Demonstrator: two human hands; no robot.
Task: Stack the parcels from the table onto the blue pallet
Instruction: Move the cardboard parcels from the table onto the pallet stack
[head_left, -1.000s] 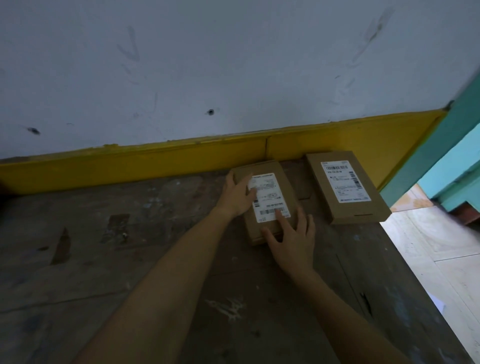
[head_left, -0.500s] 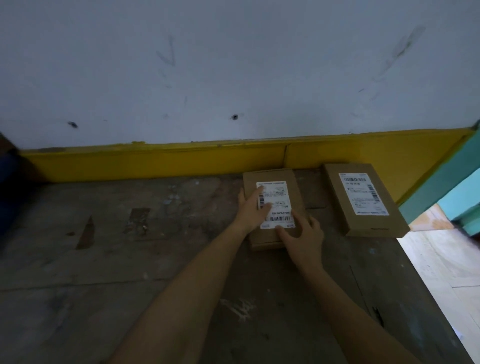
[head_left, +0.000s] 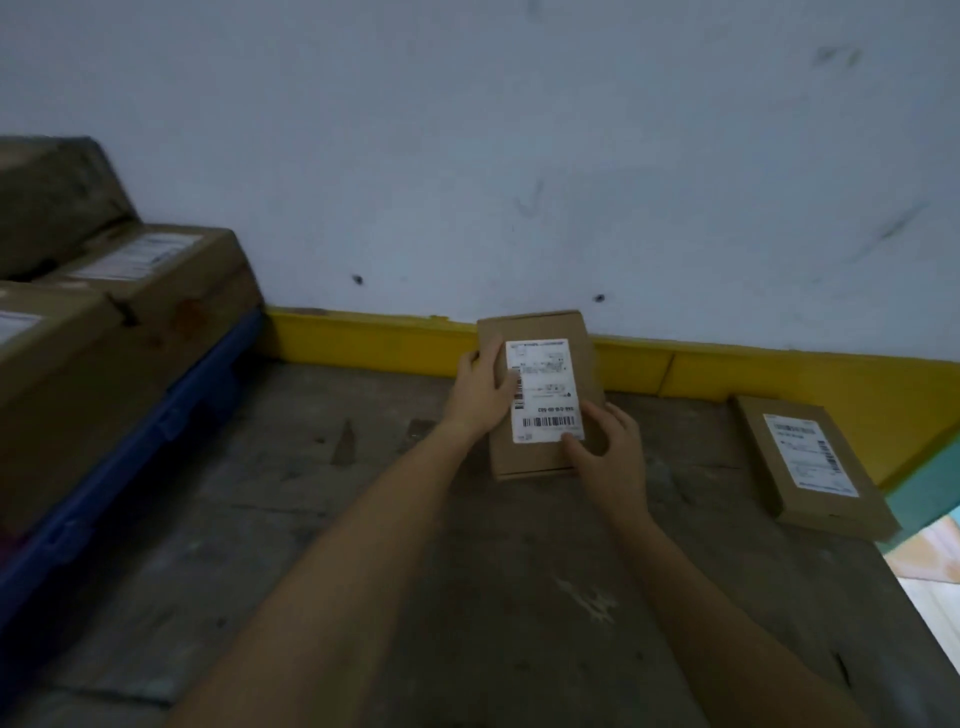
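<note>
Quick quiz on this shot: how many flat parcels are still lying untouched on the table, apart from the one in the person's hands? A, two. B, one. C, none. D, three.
B: only one flat parcel lies untouched at the right end of the table, while the left hand and right hand hold the held parcel; the other boxes sit on the blue pallet.

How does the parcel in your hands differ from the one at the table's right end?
The held parcel is gripped by the left hand and right hand and tilted up; the right-end parcel lies flat and untouched on the table. The held one sits mid-table; the other sits near the edge. Both are flat brown cardboard with white labels.
</note>
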